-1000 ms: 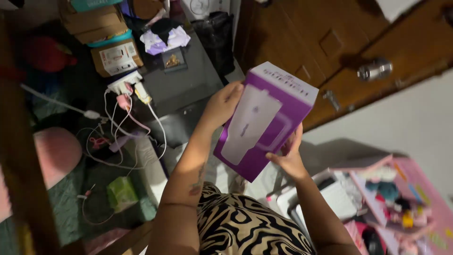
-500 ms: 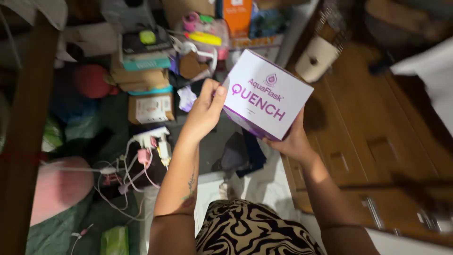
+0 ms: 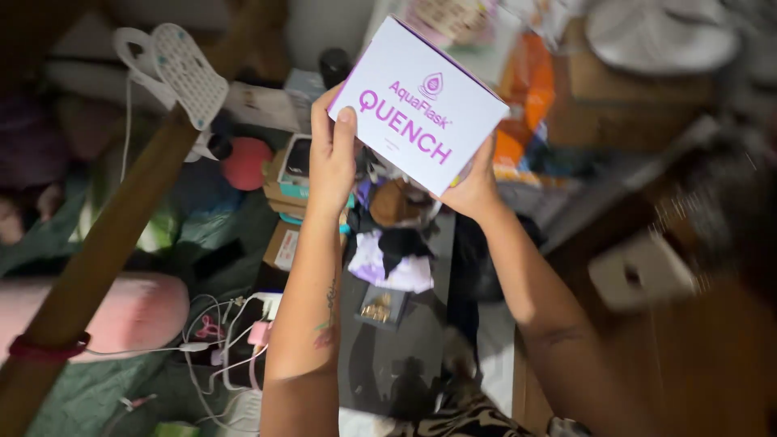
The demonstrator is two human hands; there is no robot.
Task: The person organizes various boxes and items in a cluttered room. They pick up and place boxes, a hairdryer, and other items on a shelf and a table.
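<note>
I hold a white and purple cardboard box [image 3: 417,109] up in front of me with both hands, its white end face with purple print turned toward me. My left hand [image 3: 330,154] grips the box's left edge, thumb on the face. My right hand [image 3: 473,188] supports its lower right corner from beneath. Both arms are raised and stretched forward.
Below lie a stack of small boxes [image 3: 291,194], a red ball [image 3: 247,162], a power strip with chargers and cables [image 3: 243,324], a dark glass table [image 3: 405,348], a pink cushion [image 3: 137,311], a wooden post [image 3: 121,235] and orange packages [image 3: 522,97].
The box has turned from its long purple side to its white end face and risen higher and leftward. My arms have lifted; the view has swung away from the wooden doors.
</note>
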